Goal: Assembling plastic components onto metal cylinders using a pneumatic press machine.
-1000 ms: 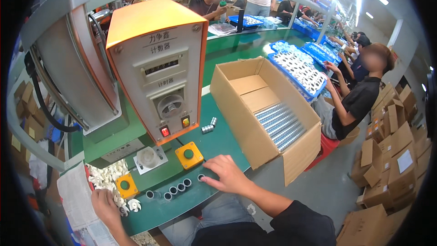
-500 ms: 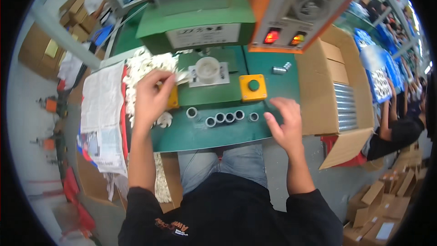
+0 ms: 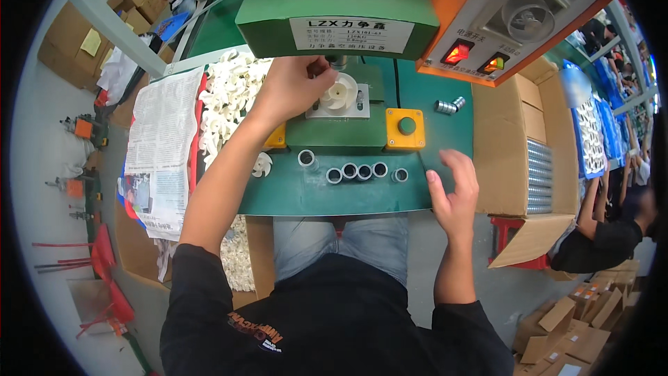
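Note:
My left hand (image 3: 296, 85) reaches under the green press head (image 3: 341, 24), thumb and fingertips pinched together beside the ram. What the fingertips hold, if anything, is hidden. Just below them a white bladed impeller (image 3: 339, 92) sits in the fixture on the green press base. My right hand (image 3: 456, 191) hovers by the table's front right edge, open and holding nothing, thumb apart from the curved fingers. Between the hands stand several short metal sleeves (image 3: 349, 171), with one sleeve (image 3: 307, 159) apart on the left and another (image 3: 399, 175) on the right. A loose impeller (image 3: 261, 164) lies left of them.
White impellers (image 3: 229, 101) are heaped at the left beside newspaper (image 3: 163, 153). Yellow button boxes (image 3: 405, 129) flank the press base. An orange control box (image 3: 480, 21) with lit switches stands at right. Metal sleeves fill a carton (image 3: 502, 188); two metal cylinders (image 3: 449, 106) lie nearby.
My left hand has moved right and forward to the press. A white impeller now shows in the fixture, where a round cup was visible before. My right hand stays open near the table edge.

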Available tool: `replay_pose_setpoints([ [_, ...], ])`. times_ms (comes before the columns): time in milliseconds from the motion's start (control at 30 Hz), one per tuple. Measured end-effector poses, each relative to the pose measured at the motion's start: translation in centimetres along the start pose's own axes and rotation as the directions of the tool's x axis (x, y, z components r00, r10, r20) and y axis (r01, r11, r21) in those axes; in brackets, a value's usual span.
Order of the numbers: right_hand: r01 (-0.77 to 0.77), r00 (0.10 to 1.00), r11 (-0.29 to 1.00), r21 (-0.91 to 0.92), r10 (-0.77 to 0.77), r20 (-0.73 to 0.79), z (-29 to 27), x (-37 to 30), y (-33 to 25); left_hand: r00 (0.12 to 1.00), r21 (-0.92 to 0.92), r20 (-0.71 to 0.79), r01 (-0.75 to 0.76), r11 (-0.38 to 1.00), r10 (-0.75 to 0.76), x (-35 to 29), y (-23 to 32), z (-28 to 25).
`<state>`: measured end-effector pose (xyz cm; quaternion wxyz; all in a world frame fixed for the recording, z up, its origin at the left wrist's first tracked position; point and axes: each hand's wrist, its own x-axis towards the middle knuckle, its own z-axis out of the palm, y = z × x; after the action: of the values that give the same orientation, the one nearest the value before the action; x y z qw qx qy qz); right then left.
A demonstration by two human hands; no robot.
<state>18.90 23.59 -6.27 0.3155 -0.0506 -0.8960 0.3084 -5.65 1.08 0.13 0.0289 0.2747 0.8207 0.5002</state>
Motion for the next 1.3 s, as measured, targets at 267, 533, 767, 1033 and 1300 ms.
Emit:
replay_pose_setpoints([
  [267, 0.014, 1.0, 1.0, 0.012, -0.014, -0.009, 1.1, 1.2, 0.5, 0.997, 0.169, -0.03, -0.065, 0.983, 0.072, -0.8, 0.9, 0.1],
  [533, 0.051, 0.998, 0.998, 0.022, -0.05, -0.031, 1.8, 2.0, 0.7, 0.958, 0.307, 0.065, -0.287, 0.908, 0.281, -2.8, 0.9, 0.2],
  [767, 0.088, 0.996, 0.996, 0.022, -0.087, -0.023, 1.8, 3.1, 0.2, 0.945, 0.403, 0.105, -0.324, 0.856, 0.309, -2.9, 0.7, 0.5],
  [1033, 0.126, 0.991, 0.992, 0.009, -0.126, 0.052, 2.9, 4.5, -0.6, 0.889, 0.385, -0.029, -0.411, 0.826, 0.457, -3.4, -0.4, 0.7],
  [1300, 0.167, 0.986, 0.986, -0.03, -0.166, 0.03, 3.2, 4.6, 0.4, 0.881, 0.476, 0.023, -0.426, 0.769, 0.473, -1.9, -0.1, 1.4],
])
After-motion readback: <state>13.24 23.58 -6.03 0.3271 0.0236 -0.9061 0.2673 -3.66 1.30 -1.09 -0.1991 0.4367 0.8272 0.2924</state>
